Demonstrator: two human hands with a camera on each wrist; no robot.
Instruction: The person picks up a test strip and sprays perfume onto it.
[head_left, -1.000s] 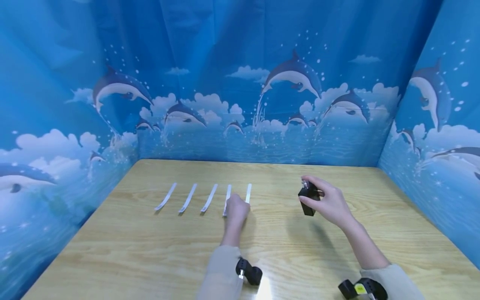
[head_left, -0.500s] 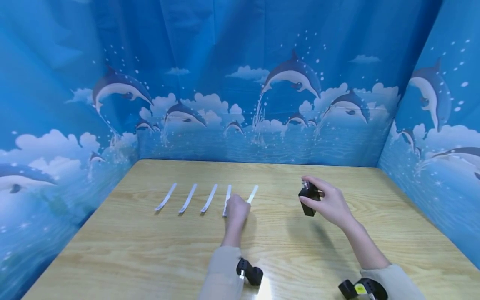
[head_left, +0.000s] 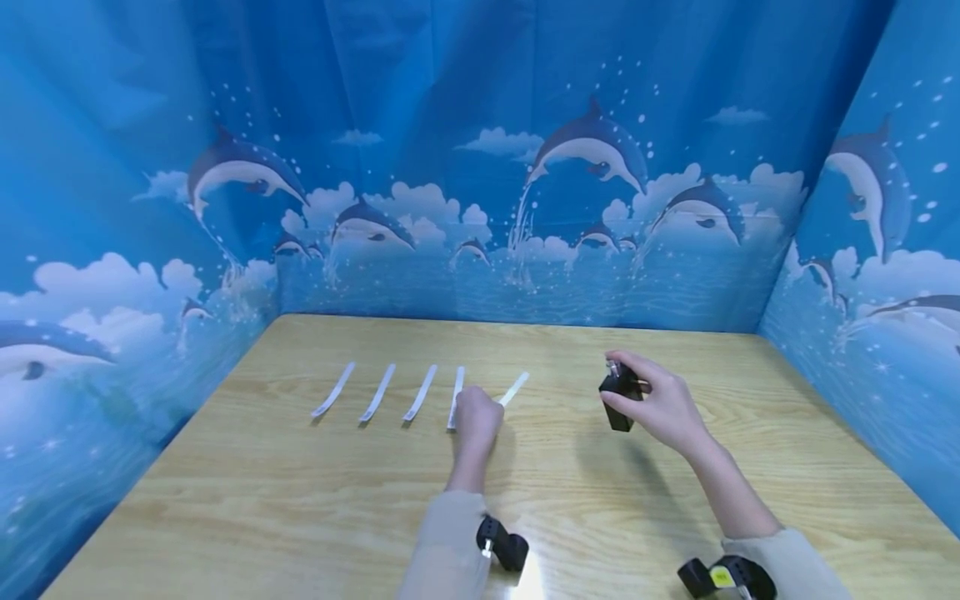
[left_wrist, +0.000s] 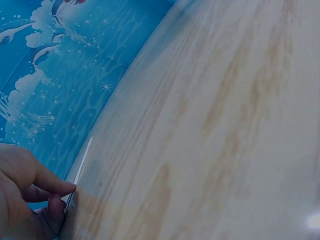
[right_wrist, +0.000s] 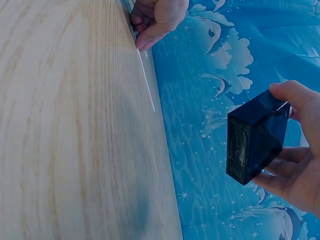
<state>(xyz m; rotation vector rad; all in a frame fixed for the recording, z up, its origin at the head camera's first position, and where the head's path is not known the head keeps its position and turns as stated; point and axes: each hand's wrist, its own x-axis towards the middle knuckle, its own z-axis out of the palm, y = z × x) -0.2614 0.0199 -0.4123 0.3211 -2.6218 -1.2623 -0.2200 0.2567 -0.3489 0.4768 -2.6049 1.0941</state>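
Note:
My left hand (head_left: 478,417) is low at the table's middle, pinching the near end of a white paper strip (head_left: 515,388), which slants away to the right. In the left wrist view, thumb and forefinger meet at the edge of that thin strip (left_wrist: 83,162). To the left lie several more white paper strips, one (head_left: 458,385) partly behind the left hand. My right hand (head_left: 663,408) grips a black perfume bottle (head_left: 617,406) above the table, its silver spray neck uppermost. The right wrist view shows the boxy bottle (right_wrist: 257,137) between thumb and fingers.
A wood-grain table (head_left: 300,508) spans the work area. A blue curtain printed with dolphins (head_left: 420,283) hangs along its back and both sides. Each sleeve carries a black wrist camera (head_left: 501,543).
The strip in my left hand has swung its far end to the right, from nearly straight to slanted. The right hand holds the bottle in nearly the same place. The head view shifts slightly.

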